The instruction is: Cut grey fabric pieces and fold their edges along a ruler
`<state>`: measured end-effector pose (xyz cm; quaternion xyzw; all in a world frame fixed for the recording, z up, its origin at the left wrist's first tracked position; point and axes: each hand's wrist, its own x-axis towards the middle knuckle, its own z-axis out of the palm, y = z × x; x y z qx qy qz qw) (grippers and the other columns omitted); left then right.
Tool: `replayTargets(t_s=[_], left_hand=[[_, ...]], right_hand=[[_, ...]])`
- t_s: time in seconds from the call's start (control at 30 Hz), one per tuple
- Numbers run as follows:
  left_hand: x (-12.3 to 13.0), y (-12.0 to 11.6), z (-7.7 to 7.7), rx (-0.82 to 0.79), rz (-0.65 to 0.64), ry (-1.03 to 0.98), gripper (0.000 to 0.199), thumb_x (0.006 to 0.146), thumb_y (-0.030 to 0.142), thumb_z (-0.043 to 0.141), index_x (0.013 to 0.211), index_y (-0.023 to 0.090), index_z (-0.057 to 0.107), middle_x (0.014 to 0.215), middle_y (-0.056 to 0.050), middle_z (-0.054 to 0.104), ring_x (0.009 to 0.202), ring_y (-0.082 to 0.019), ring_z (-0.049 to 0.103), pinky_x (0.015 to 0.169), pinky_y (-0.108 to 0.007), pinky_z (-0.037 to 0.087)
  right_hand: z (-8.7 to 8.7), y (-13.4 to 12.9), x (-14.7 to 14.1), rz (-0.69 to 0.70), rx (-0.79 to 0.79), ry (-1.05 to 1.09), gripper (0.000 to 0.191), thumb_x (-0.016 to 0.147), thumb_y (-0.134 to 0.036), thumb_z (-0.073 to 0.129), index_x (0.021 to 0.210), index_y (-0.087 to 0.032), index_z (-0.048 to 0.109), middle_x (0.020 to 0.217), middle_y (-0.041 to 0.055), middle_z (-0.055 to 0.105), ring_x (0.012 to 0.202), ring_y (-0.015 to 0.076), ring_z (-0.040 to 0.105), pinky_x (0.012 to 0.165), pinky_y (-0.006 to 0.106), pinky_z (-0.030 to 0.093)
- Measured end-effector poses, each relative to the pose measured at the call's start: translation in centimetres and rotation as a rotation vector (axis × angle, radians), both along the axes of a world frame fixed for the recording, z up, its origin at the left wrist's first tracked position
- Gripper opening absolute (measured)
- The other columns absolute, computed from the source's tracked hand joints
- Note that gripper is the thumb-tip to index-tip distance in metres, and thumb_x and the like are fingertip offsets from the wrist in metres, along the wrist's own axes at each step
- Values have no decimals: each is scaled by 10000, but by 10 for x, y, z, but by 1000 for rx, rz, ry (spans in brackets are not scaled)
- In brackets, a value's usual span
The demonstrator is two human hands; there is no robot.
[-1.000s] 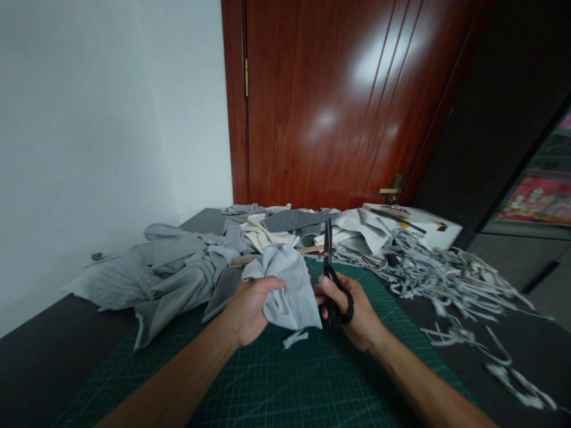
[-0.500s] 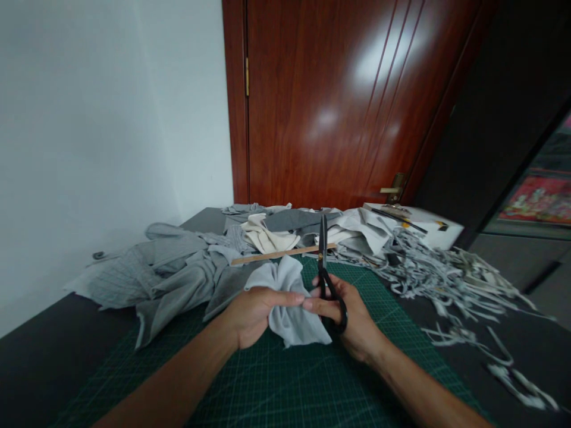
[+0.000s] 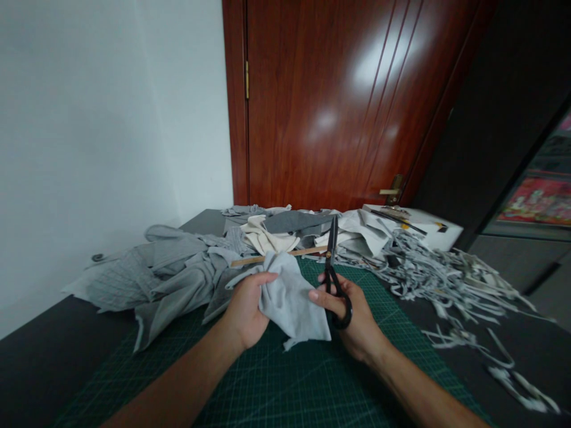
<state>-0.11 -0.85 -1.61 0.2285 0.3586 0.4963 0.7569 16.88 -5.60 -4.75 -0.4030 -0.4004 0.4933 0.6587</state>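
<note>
My left hand (image 3: 247, 309) grips a piece of light grey fabric (image 3: 292, 300) by its left side, thumb on top. The fabric hangs bunched at the thumb and spreads flatter toward the right, with a small ragged tab at its lower edge. In my right hand (image 3: 352, 309) is a pair of black scissors (image 3: 331, 261), blades pointing up and away and looking closed. My right thumb lies at the fabric's right edge; whether it pinches the cloth I cannot tell. Both hands are above a green cutting mat (image 3: 267, 386).
Grey fabric pieces (image 3: 178, 267) are heaped on the left. A wooden ruler (image 3: 250, 260) lies behind my hands, before cream cloth (image 3: 267, 238). Thin fabric strips (image 3: 428, 273) pile up at right, beside a white box (image 3: 439, 232). A wooden door (image 3: 312, 107) stands behind the table.
My hands have moved apart, the left one up and leftward. The fabric is now more spread between them. The scissors have shifted slightly right and tilted.
</note>
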Motion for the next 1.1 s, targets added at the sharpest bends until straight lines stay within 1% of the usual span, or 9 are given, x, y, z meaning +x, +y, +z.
replayTargets(t_s=[0.1, 0.2, 0.3, 0.43, 0.53, 0.63, 0.83, 1.0, 1.1], left_hand=[[-5, 6, -1, 65, 39, -21, 546, 681, -99, 533, 1159, 109, 696, 896, -90, 786, 840, -268, 795, 808, -380, 647], [-8, 9, -4, 96, 19, -41, 613, 624, -119, 530, 1165, 120, 690, 935, -85, 785, 853, -267, 793, 811, -384, 647], [-6, 7, -9, 51, -86, -63, 539, 640, -79, 527, 1114, 104, 705, 944, -108, 787, 867, -272, 791, 803, -385, 643], [0, -5, -15, 116, -312, -14, 245, 760, 34, 683, 986, 91, 755, 925, -139, 801, 825, -262, 784, 785, -345, 629], [3, -13, -16, 214, -378, 99, 254, 672, 27, 791, 917, 96, 781, 907, -139, 814, 784, -265, 784, 763, -330, 622], [3, -16, -15, 189, -414, 137, 281, 632, 26, 809, 904, 91, 794, 915, -152, 820, 808, -286, 792, 764, -331, 619], [1, -9, -14, 137, -252, 103, 309, 707, 37, 774, 1014, 69, 789, 972, -172, 821, 887, -311, 796, 863, -380, 620], [-4, 0, -11, 147, -12, 42, 315, 854, 57, 675, 1161, 95, 735, 959, -141, 811, 846, -283, 795, 799, -380, 639], [-4, 3, -12, 127, 57, 11, 327, 907, 15, 600, 1199, 113, 710, 955, -124, 804, 828, -246, 790, 774, -346, 642]], right_hand=[[0, 3, 4, -18, -8, 78, 551, 552, -316, 1042, 940, -162, 682, 653, -73, 633, 595, 100, 555, 579, 222, 415], [-1, 6, 8, -32, 2, 113, 549, 554, -302, 1041, 942, -164, 678, 662, -69, 643, 602, 105, 569, 578, 220, 424], [-1, 6, 9, -43, 11, 99, 547, 546, -292, 1043, 934, -167, 678, 651, -73, 637, 585, 99, 562, 561, 212, 418], [-2, 4, 7, -26, 16, 70, 554, 529, -282, 1045, 931, -171, 680, 659, -67, 645, 582, 103, 562, 554, 212, 424], [-3, 4, 6, -21, 9, 70, 579, 496, -248, 1050, 939, -174, 684, 667, -67, 649, 564, 101, 544, 538, 213, 418], [-2, 4, 7, -29, 4, 67, 586, 482, -246, 1052, 933, -175, 685, 658, -68, 644, 549, 100, 527, 520, 213, 399], [-1, 4, 5, -61, 30, -22, 573, 495, -304, 1055, 922, -174, 694, 666, -55, 665, 582, 110, 553, 553, 218, 412], [-2, -1, -2, 0, 28, -96, 544, 553, -359, 1035, 924, -190, 675, 697, -43, 688, 566, 122, 576, 545, 239, 448], [-4, -4, -4, 55, 20, -114, 539, 576, -360, 1026, 942, -210, 659, 704, -54, 690, 529, 119, 570, 516, 242, 450]])
